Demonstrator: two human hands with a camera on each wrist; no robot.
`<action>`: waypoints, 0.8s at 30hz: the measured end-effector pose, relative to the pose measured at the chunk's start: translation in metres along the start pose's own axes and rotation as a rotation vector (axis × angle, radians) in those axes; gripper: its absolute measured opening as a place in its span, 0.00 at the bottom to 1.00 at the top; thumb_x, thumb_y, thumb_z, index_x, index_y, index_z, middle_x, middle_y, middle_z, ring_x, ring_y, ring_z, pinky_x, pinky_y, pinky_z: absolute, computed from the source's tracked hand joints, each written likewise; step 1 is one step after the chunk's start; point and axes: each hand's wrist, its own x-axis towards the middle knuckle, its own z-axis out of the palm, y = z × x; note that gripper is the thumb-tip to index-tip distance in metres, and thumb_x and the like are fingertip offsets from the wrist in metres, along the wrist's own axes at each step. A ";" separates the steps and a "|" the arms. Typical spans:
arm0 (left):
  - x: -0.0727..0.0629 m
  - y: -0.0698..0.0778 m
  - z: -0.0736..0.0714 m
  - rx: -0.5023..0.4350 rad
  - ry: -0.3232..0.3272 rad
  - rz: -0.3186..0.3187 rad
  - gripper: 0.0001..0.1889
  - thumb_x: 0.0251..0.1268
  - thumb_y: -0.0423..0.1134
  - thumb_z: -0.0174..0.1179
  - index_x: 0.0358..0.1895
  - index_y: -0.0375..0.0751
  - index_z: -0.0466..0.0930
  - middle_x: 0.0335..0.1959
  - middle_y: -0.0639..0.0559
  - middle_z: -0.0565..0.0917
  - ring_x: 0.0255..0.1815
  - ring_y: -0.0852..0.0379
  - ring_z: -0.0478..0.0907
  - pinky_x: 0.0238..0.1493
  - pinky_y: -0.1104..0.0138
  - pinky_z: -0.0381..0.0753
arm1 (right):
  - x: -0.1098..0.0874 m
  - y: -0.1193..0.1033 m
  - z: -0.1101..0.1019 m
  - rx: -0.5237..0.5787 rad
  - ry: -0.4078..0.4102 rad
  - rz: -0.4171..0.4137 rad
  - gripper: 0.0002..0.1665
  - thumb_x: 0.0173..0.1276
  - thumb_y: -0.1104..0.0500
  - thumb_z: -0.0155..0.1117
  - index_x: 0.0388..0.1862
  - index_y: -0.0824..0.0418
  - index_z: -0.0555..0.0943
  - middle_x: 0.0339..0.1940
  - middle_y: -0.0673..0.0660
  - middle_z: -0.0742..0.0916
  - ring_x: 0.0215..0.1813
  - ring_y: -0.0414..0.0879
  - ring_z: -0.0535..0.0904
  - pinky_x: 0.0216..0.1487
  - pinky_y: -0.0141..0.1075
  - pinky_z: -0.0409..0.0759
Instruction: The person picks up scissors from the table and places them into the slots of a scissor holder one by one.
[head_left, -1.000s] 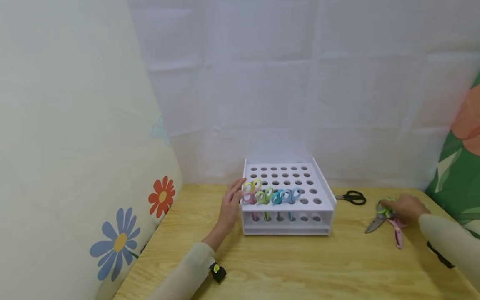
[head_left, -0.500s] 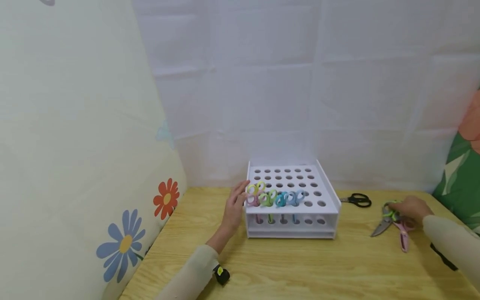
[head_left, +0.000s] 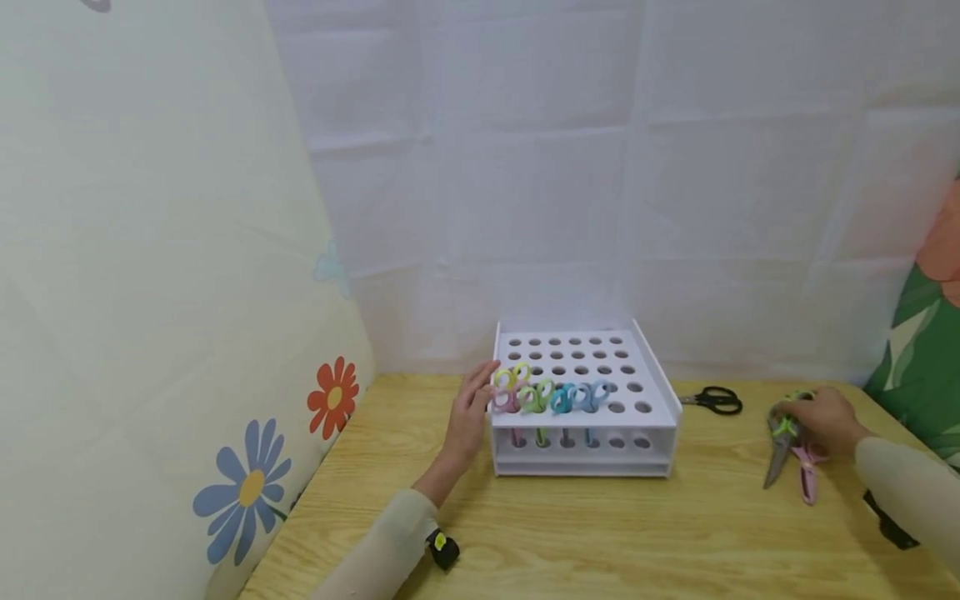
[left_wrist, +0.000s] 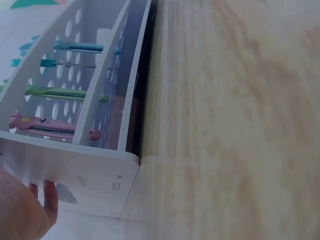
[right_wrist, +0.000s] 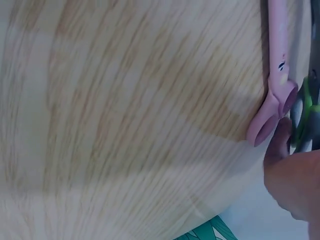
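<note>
Rack (head_left: 585, 421) on table (head_left: 600, 533) — scissors (head_left: 707, 400) lying to right.

Partial views: hands and scissors.
Right hand (head_left: 823, 419) hides part of green-handled scissors (head_left: 783, 429); rack (head_left: 585, 422) hides black scissors' (head_left: 722, 401) tips. Wrist views crop pink scissors (right_wrist: 278, 70), left hand (left_wrist: 22, 210).

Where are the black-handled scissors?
In the head view, the black-handled scissors lie on the table, right of the white rack and left of the right hand.

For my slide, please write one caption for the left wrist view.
Left hand at the side of a white rack that holds scissors in pink, green and blue.
</note>
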 end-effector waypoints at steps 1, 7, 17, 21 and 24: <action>0.000 -0.002 0.000 -0.001 0.003 0.004 0.22 0.76 0.30 0.47 0.69 0.33 0.74 0.73 0.34 0.66 0.73 0.41 0.64 0.73 0.50 0.59 | -0.001 -0.001 0.000 0.009 0.011 0.008 0.24 0.64 0.52 0.68 0.30 0.72 0.69 0.22 0.59 0.77 0.20 0.48 0.77 0.20 0.45 0.80; -0.002 -0.004 0.002 0.013 0.018 0.031 0.22 0.75 0.33 0.48 0.68 0.37 0.77 0.72 0.40 0.70 0.71 0.46 0.66 0.71 0.52 0.62 | -0.007 -0.006 0.002 0.089 0.033 0.053 0.33 0.59 0.53 0.73 0.42 0.78 0.66 0.28 0.64 0.77 0.23 0.49 0.78 0.21 0.45 0.80; -0.009 0.036 0.000 0.005 -0.015 -0.010 0.21 0.76 0.28 0.48 0.68 0.29 0.74 0.72 0.36 0.68 0.72 0.39 0.65 0.72 0.49 0.61 | -0.013 -0.023 -0.003 0.252 -0.052 -0.004 0.36 0.70 0.57 0.68 0.61 0.84 0.65 0.47 0.69 0.80 0.41 0.49 0.78 0.36 0.45 0.83; -0.009 0.034 -0.001 0.001 -0.014 -0.006 0.21 0.76 0.28 0.48 0.68 0.28 0.73 0.72 0.32 0.67 0.72 0.37 0.65 0.72 0.48 0.61 | -0.017 -0.036 -0.004 0.271 -0.077 -0.070 0.37 0.72 0.60 0.66 0.67 0.86 0.63 0.45 0.63 0.83 0.38 0.38 0.79 0.38 0.37 0.83; -0.008 0.033 -0.002 -0.001 -0.016 0.008 0.21 0.76 0.27 0.47 0.68 0.27 0.73 0.72 0.29 0.66 0.72 0.36 0.65 0.72 0.47 0.61 | -0.022 -0.046 -0.004 0.270 -0.090 -0.093 0.41 0.73 0.62 0.63 0.70 0.88 0.56 0.48 0.68 0.83 0.38 0.37 0.81 0.40 0.35 0.83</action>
